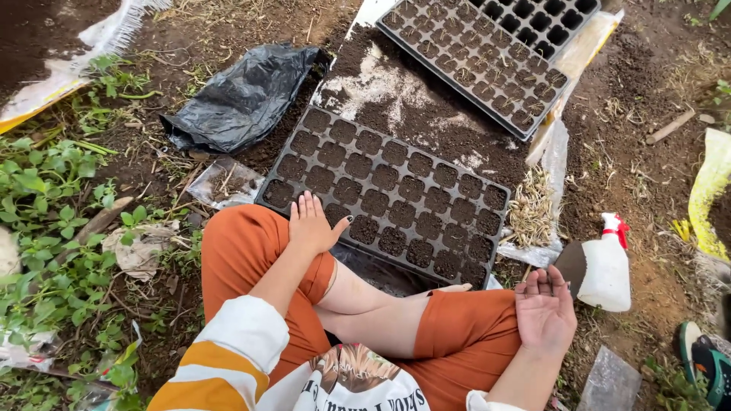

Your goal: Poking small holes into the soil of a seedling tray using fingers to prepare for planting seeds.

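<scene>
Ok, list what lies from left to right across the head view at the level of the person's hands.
Green leafy weeds → left hand resting on the orange-trousered knee → black plastic seedling tray filled with dark soil → right hand, palm up → white plastic spray bottle with red trigger

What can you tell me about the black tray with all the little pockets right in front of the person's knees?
The near seed tray is black, thin and plastic-looking, a grid of square cells, each filled with dark soil. It lies flat but skewed, its far right corner running toward a second tray. It rests on a soil-strewn sheet on the ground. The left hand lies palm down on the knee, its fingertips at the tray's near left edge. The right hand rests palm up, apart from it. No seedlings show.
</scene>
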